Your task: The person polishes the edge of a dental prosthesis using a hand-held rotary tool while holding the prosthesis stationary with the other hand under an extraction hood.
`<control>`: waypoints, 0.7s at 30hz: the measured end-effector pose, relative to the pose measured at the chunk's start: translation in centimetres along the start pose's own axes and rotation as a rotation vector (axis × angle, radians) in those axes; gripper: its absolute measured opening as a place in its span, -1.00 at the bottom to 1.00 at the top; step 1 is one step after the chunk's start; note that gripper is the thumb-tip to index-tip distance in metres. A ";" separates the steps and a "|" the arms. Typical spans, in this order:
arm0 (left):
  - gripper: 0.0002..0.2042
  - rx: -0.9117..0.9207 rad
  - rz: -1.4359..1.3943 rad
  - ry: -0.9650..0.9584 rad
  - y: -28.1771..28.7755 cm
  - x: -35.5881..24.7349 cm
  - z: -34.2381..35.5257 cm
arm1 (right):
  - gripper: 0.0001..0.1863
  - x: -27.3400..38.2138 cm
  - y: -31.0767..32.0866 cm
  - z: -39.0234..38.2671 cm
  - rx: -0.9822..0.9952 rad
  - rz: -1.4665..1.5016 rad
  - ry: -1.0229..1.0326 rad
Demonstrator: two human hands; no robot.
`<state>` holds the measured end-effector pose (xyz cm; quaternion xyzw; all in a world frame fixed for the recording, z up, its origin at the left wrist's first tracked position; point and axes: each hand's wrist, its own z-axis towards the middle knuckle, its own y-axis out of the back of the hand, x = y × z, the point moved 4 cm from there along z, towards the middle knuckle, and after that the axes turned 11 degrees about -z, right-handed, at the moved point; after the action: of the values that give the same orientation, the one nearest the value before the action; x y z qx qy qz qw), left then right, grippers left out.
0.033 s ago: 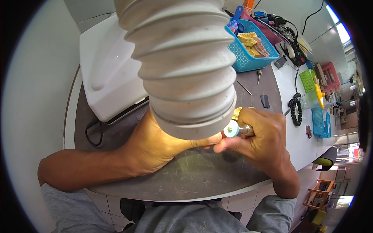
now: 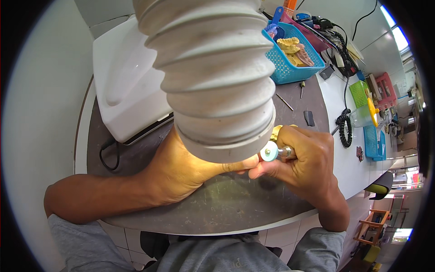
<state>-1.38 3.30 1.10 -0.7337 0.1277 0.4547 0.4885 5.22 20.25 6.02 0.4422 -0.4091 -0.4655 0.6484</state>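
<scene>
My right hand is closed round a metal rotary handpiece. At its tip sits a pale blue-green grinding disc with a small metal centre, facing left. My left hand reaches in under a wide ribbed hose, its thumb stretched toward the right hand's thumb. The hose mouth covers its other fingers, so what they grip is hidden. Part of a yellow piece, like dental plaster, shows between the hose rim and my right hand. Bright light falls on the left thumb.
A white machine housing stands left of the hose. Behind lies a blue basket holding yellow and pink dental casts. A thin metal tool, a small bur and a dark flat piece lie on the brown mat. At right hangs a coiled black cable.
</scene>
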 end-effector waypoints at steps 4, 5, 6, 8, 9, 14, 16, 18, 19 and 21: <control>-0.71 -0.082 -0.032 -0.049 -0.3 -0.3 0.2 | -0.30 0.4 -0.1 0.3 -0.113 0.009 0.058; -0.71 -0.081 -0.032 -0.049 -0.3 -0.4 0.2 | -0.30 0.4 -0.1 0.4 -0.115 0.010 0.058; -0.70 -0.066 -0.013 -0.063 -0.4 -0.6 0.2 | -0.31 0.5 0.0 0.4 -0.118 0.010 0.058; -0.70 -0.052 0.007 -0.078 -0.4 -0.6 0.1 | -0.31 0.5 0.0 0.4 -0.126 0.009 0.064; -0.74 -0.032 0.022 -0.072 -0.3 -0.3 0.0 | -0.31 0.6 0.0 0.4 -0.133 0.007 0.069; -0.75 0.027 0.029 -0.016 0.1 0.1 0.0 | -0.31 -0.2 -0.4 0.0 -0.127 -0.001 0.033; -0.73 -0.016 0.037 -0.012 0.4 0.4 -0.1 | -0.31 -0.3 -0.5 0.0 -0.123 -0.005 0.019; -0.73 -0.013 0.041 -0.035 0.7 0.6 -0.1 | -0.32 -0.3 -0.5 0.0 -0.118 0.004 0.003; -0.73 -0.009 0.044 -0.058 0.7 0.6 -0.2 | -0.32 -0.3 -0.5 0.0 -0.118 0.004 0.003; -0.73 -0.015 0.042 -0.053 0.7 0.6 -0.2 | -0.32 -0.3 -0.5 -0.1 -0.113 0.007 0.003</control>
<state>-1.38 2.93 0.24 -0.7222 0.1266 0.4851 0.4765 5.08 20.51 5.51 0.4040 -0.3827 -0.4852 0.6744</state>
